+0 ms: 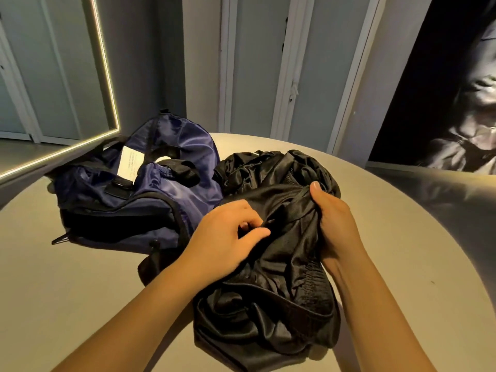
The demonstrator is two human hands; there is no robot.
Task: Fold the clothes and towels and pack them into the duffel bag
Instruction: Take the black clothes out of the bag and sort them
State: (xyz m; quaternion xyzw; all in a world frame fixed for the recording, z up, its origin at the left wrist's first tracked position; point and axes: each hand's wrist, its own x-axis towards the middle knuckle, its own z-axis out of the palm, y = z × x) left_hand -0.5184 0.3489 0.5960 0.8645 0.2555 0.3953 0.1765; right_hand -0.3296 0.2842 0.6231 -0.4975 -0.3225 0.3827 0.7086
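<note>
Black satin clothes (268,267) lie in a crumpled heap on the pale tabletop (80,277). The left hand (228,234) pinches a fold of the cloth between thumb and curled fingers, and the right hand (332,218) grips a gathered wad on the heap's right side, thumb on top. Touching the heap on its left sits the navy duffel bag (150,202), gaping open with its shiny lining and a white label (130,163) showing, and a mirror (53,76) with a lit edge stands behind it.

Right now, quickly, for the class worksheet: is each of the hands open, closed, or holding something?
Left hand: closed, pinching a fold of the black garment.
Right hand: closed, gripping the same garment's bunched fabric.
</note>
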